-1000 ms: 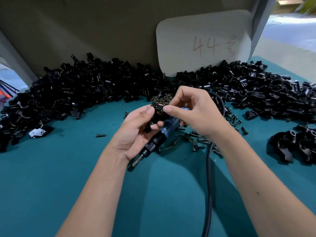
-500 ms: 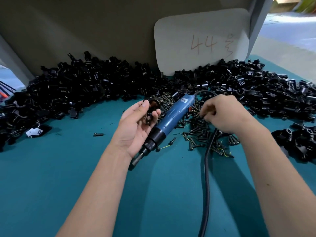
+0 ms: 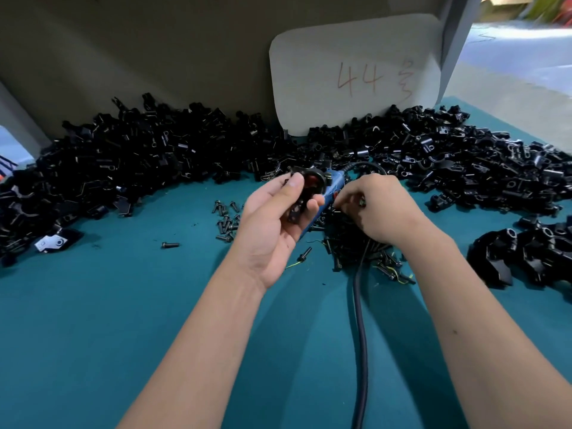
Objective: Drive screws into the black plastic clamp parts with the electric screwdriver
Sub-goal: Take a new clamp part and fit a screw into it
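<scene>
Fetching a screw — mid-cycle, nothing driven yet. Left hand [image 3: 272, 224] gripping a black clamp part [image 3: 305, 193] between thumb and curled fingers, raised over the worktop [image 3: 123, 305]. Right hand [image 3: 376, 209] curled into the screw pile [image 3: 356, 249], seemingly pinching one. Blue electric screwdriver [image 3: 332, 188] lying between the hands, mostly hidden. Next — seat the screw, then lift the driver.

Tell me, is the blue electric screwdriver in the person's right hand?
No, the blue electric screwdriver rests in the left hand beside a black plastic clamp part; the right hand picks among loose screws.
</scene>
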A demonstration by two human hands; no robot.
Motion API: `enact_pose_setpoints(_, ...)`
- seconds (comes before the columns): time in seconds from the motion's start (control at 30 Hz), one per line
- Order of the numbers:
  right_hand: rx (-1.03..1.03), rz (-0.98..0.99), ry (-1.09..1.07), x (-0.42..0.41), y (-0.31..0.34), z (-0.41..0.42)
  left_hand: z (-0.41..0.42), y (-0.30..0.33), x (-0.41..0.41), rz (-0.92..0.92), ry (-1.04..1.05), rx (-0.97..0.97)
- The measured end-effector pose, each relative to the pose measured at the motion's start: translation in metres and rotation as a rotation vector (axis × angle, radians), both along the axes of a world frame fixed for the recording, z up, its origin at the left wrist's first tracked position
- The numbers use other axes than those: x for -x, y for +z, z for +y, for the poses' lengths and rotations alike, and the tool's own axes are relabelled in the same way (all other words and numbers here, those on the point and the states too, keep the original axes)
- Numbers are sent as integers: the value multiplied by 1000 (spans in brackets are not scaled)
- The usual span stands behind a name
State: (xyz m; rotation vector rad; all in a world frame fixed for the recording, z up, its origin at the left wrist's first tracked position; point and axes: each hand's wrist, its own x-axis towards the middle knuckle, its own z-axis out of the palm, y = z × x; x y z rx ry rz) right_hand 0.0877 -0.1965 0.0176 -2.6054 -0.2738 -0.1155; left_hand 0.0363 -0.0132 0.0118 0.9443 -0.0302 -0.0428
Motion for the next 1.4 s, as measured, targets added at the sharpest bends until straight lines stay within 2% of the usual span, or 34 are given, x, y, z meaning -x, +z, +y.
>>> enact_pose_setpoints(0.17, 250, 82, 56, 1, 0, 11, -31, -16, 10, 17, -71, -94)
enact_pose_setpoints(0.4, 264, 139, 15, -1, -3, 14, 1, -22, -3, -70, 16, -335)
enact_pose_setpoints(0.5, 78, 78, -14, -4, -6, 6, 22, -28, -9, -90, 77, -478)
enact_pose_setpoints(0.63, -176, -2, -58, -5, -1, 1, 27, -33, -10, -116, 116, -484)
enact_pose_setpoints(0.73, -306, -38, -46, -3, 0, -1, 23, -34, -8, -120, 102, -452)
enact_pose_setpoints(0.9, -680, 55, 9, -3, 1, 6, 18, -30, -3, -39, 59, -280)
enact_pose_setpoints(1.07, -824, 132, 114, 0, 0, 13, 11, -29, 1, 43, -58, -53)
enact_pose_setpoints(1.17, -894, 165, 201, 0, -1, 13, 10, -29, 0, 43, -40, -27)
enact_pose_setpoints(1.4, -903, 229, 344, -1, -1, 9, 4, -29, 0, 45, -1, 3)
